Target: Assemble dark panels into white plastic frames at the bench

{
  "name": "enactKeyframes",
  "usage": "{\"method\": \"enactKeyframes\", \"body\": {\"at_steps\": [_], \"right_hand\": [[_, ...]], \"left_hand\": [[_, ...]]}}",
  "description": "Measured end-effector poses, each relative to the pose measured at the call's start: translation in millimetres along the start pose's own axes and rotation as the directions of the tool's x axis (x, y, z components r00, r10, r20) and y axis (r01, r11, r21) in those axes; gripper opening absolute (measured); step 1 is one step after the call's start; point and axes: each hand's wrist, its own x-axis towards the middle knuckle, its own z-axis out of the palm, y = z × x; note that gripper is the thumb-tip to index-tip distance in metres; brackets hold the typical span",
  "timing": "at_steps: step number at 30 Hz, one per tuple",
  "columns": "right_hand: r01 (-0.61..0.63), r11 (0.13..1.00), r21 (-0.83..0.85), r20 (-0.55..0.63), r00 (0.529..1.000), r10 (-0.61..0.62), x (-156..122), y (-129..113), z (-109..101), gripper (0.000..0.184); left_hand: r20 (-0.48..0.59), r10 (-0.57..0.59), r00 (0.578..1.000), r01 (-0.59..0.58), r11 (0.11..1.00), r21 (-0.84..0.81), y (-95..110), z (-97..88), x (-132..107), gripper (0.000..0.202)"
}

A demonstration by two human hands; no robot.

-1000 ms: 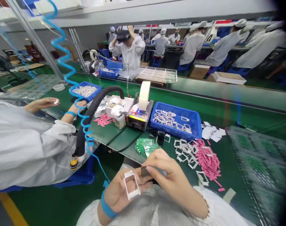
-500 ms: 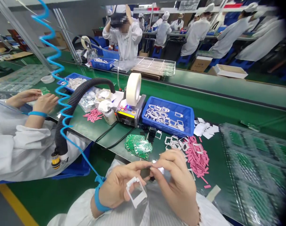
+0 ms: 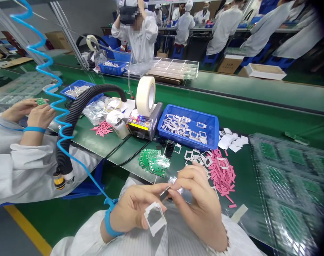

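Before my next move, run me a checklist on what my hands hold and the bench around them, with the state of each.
1. White frame held in the left hand: ok, in its fingers.
2. Small dark flat piece gripped: ok, the right hand pinches its edge.
3. Dark piece free of marks: cannot tell, it is tilted nearly edge-on.
4. Blue wrist strap on the left wrist: ok.
5. Green circuit boards squared in a stack: not ok, they lie in a loose, overlapping spread.
6. Blue bin upright: ok.
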Motion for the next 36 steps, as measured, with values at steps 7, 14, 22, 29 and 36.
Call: {"method": "enactKeyframes", "body": {"at_steps": [7,14,22,29,36], "right_hand": [[-0.016,0.999,0.038,0.051,0.999,0.014,0,2,-4,0.012],[-0.083,0.996,-0.047,0.08,0.993,0.086,-5,3,1,0.01],[-0.213,0.972,-0.101,0.35,0.907,0.235,-18,5,-2,0.008],[-0.287,0.83,-0.479,0.485,0.701,0.522,-43,58,22,0.007],[-0.034,0.98,-0.194,0.429,0.896,0.116,-7,26,-2,0.045]], "left_hand": [[-0.002,-0.019,1.0,0.019,0.999,0.038,1,-2.0,0,0.035],[-0.146,-0.111,0.983,0.126,0.987,0.103,-6,-7.2,-3,0.033],[-0.532,-0.405,0.744,0.246,0.906,-0.345,-20,-15.0,14,0.048],[-0.505,-0.426,0.751,0.219,0.882,-0.418,-21,-23.0,18,0.046],[-0.243,-0.271,0.931,0.178,0.921,-0.346,-25,-15.9,15,0.037]]}}
